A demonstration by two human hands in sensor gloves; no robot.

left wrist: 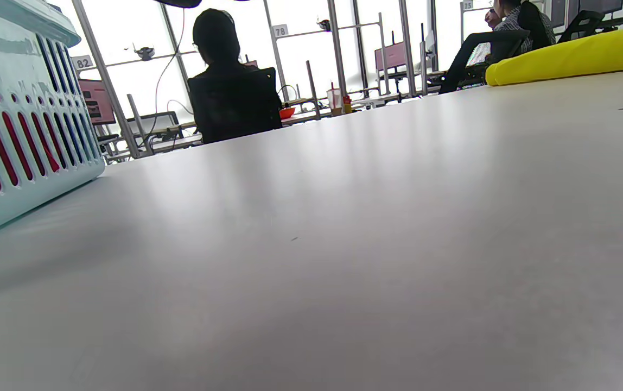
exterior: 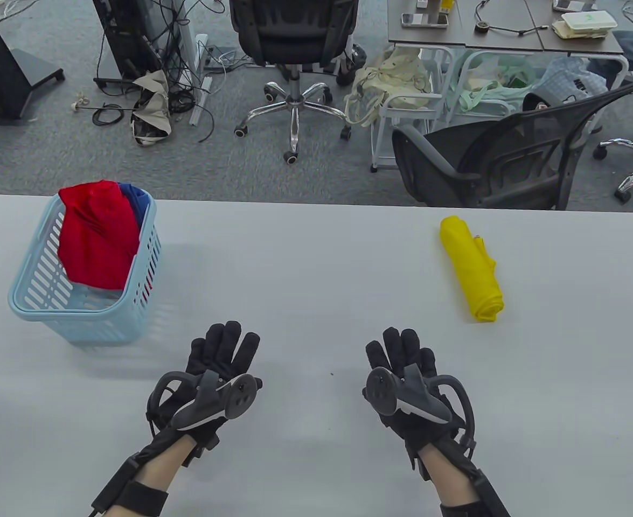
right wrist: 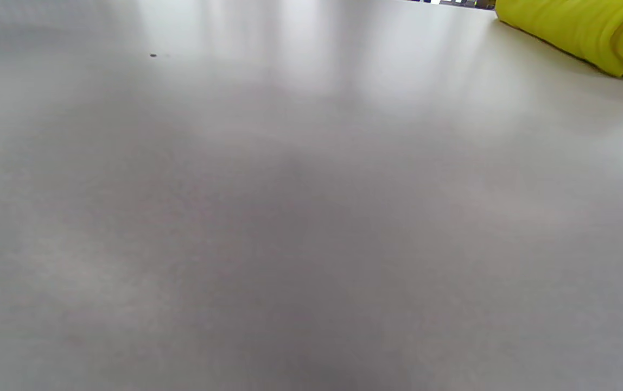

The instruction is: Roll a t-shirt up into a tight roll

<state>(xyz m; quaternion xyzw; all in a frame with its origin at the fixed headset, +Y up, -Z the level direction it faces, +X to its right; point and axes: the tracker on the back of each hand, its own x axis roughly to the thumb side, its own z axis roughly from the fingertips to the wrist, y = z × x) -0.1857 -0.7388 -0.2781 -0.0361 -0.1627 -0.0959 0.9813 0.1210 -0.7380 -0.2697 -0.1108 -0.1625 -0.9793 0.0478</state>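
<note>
While both gloved hands lie flat on the pale grey counter (exterior: 316, 258) with fingers straight and nothing under them, the rolled yellow cotton t-shirt (exterior: 472, 269) sits well apart, toward the far right. The left hand (exterior: 216, 377) and the right hand (exterior: 402, 379) rest side by side near the front edge — each grip is wide and empty. The yellow roll lies ahead of and to the right of the right hand, so that hand is plainly the nearer one; the left would have to cross the whole counter. Its long axis runs roughly front to back, tilted slightly, with the spiralled end facing the person — the right wrist view shows those coiled layers at its top right corner. It looks already wound, though a loose flap along its right flank suggests it may not be fully tight.

On the left, nearer the left hand, stands a light blue slotted plastic basket (exterior: 36, 307) holding a crumpled red garment (exterior: 98, 242) with a blue one (exterior: 136, 196) behind it. If another shirt is to be rolled, the left hand has the shorter way to it.
</note>
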